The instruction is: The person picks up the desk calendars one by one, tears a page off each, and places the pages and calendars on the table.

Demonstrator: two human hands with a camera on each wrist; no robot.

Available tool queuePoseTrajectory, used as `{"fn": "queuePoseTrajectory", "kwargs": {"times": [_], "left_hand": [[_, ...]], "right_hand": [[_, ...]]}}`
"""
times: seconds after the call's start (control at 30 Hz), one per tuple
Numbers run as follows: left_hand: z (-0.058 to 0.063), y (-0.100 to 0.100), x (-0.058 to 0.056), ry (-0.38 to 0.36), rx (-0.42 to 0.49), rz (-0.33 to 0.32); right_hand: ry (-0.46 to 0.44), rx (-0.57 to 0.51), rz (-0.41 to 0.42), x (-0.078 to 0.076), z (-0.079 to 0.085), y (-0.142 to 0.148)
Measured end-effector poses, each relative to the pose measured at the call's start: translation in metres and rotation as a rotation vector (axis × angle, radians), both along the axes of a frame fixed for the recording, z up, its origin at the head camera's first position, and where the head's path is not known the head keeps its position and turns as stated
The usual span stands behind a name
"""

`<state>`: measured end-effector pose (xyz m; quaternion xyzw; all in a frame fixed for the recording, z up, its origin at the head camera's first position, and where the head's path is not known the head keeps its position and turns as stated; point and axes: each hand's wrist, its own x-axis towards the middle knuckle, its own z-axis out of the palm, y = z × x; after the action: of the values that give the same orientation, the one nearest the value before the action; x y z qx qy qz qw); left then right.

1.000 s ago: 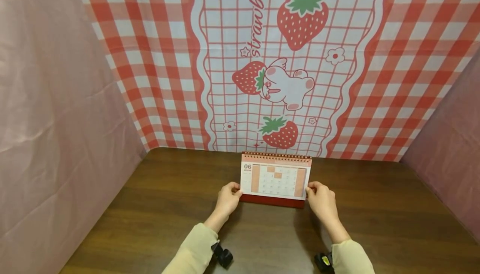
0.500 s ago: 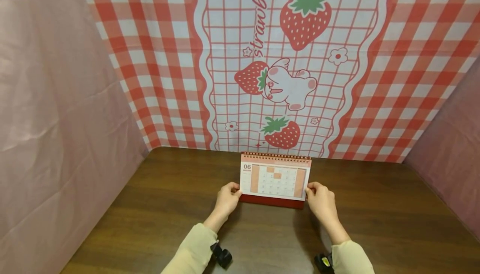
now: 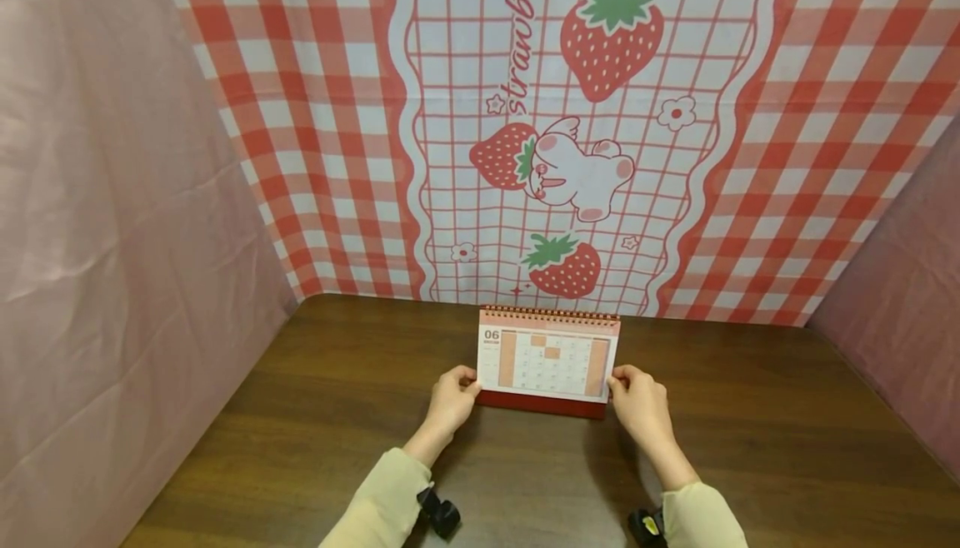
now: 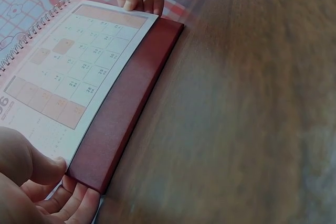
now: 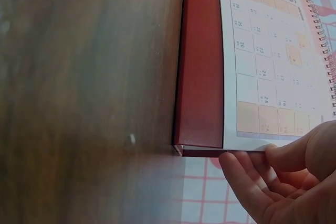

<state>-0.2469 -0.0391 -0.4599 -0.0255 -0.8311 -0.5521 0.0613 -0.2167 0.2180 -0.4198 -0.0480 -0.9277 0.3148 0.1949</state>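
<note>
A desk calendar [image 3: 551, 361] with a red base and a spiral-bound top shows the page marked 06, standing tilted back near the far side of the table. My left hand [image 3: 452, 402] grips its left lower edge; in the left wrist view the thumb lies on the page corner and the fingers curl behind the red base [image 4: 126, 106]. On the opposite side my right hand [image 3: 641, 405] pinches the right lower edge, thumb at the page border and fingers [image 5: 249, 182] behind. The back of the calendar is hidden.
The brown wooden table [image 3: 337, 448] runs up to a red-and-white checked cloth [image 3: 345, 115] printed with strawberries. Pink fabric [image 3: 112, 240] hangs along the left and more stands at the right. Black wrist straps [image 3: 441, 515] show below the sleeves.
Both hands keep their hold, and the calendar has shifted very slightly left and toward me. Earlier, the head view also shifted a little.
</note>
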Motion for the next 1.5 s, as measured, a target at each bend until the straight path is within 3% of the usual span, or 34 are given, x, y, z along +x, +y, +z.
{"fn": "queuePoseTrajectory", "kwargs": {"times": [1.5], "left_hand": [[0.0009, -0.0071, 0.0077, -0.023, -0.013, -0.010]], "right_hand": [[-0.019, 0.016, 0.050, 0.0085, 0.0022, -0.0023]]}}
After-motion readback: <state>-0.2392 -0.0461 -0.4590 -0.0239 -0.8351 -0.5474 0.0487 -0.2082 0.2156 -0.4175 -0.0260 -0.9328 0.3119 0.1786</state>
